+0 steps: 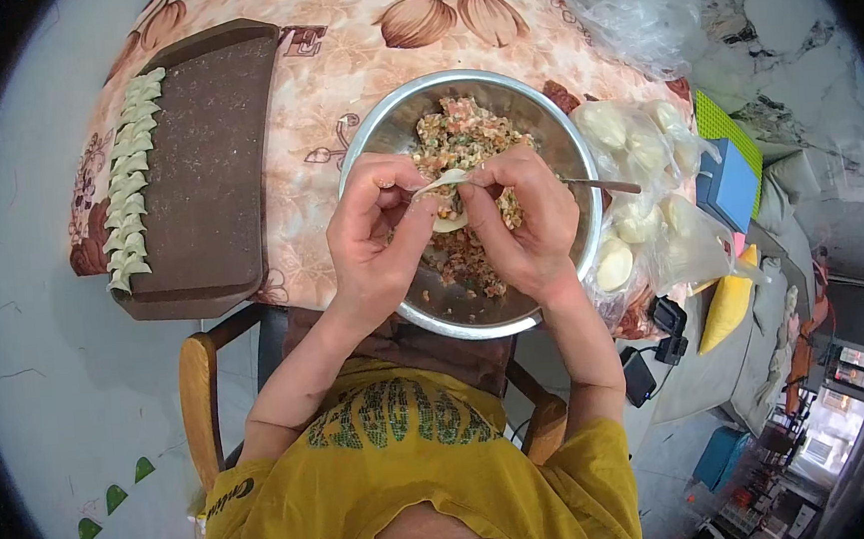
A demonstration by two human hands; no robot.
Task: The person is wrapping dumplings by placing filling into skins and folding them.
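Observation:
Above a steel bowl (474, 330) of chopped filling (460, 128), both my hands hold one round dumpling wrapper (450, 223). Its far edge is pinched between the thumb and fingers of my left hand (380, 232) and my right hand (522, 222). A little filling shows inside the wrapper, partly hidden by my fingers. The metal handle of a utensil (602, 184) sticks out over the bowl's right rim; its other end is hidden. To the left, folded dumplings (129, 182) stand in a close row along the left edge of a brown tray (203, 165).
Clear plastic bags with pale dough pieces (629, 244) lie right of the bowl. An empty-looking plastic bag (631, 8) is at the back right. A blue box (726, 183) and black devices (639, 377) are beyond the table's right edge. The table wears a floral cloth (311, 255).

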